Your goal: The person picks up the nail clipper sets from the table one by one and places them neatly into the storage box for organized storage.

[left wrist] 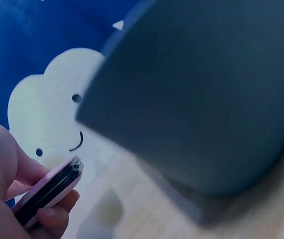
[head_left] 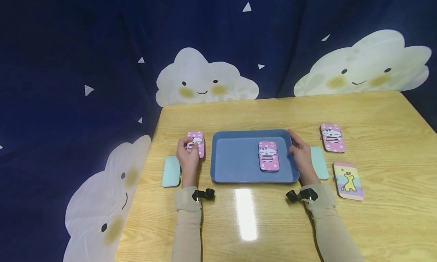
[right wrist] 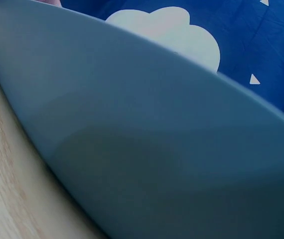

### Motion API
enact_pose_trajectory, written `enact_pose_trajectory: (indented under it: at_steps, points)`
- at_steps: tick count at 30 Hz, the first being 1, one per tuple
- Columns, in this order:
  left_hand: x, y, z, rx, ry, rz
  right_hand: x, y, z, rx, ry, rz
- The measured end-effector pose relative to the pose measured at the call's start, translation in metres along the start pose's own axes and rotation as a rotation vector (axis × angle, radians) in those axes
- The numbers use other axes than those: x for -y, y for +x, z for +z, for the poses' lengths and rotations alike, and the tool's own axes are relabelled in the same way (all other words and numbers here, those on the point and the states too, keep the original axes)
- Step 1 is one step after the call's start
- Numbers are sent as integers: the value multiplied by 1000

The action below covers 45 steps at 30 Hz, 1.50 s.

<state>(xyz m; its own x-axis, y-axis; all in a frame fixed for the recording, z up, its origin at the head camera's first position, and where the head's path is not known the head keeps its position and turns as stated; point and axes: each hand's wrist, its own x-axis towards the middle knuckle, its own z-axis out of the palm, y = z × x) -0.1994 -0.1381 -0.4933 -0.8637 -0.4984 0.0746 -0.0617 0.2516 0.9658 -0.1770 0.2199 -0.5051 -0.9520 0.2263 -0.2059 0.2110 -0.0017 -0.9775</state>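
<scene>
My left hand (head_left: 189, 152) pinches a small flat pink case with a cartoon cat (head_left: 200, 150), left of the blue tray (head_left: 235, 179). In the left wrist view, thumb and fingers grip the pink case (left wrist: 50, 191) by its sides, its dark edge showing. My right hand (head_left: 300, 155) holds the right rim of the tray, thumb on one side and fingers on the other. Inside the tray, towards its right end, lies another pink cat case (head_left: 268, 156). The tray wall (right wrist: 132, 109) fills most of the right wrist view and hides nearly all of that hand.
A mint case (head_left: 171, 171) lies beside my left forearm. Another mint case (head_left: 319, 163) is partly behind my right hand. Farther right on the wooden table (head_left: 259, 224) are a third pink case (head_left: 332, 138) and a giraffe case (head_left: 348, 181). A dark blue cloud-print curtain (head_left: 218, 26) hangs behind.
</scene>
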Motion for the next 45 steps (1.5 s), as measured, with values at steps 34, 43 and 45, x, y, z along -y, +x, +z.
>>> enact_pose_trajectory:
  at_steps: [34,43,45]
  points:
    - [-40,-37,22,92,-116,-13,2,2,-2,12,16,11]
    - [-40,-46,31,121,-139,33,1,2,-1,16,29,19]
    - [-40,-49,34,131,-143,35,0,2,-1,13,24,14]
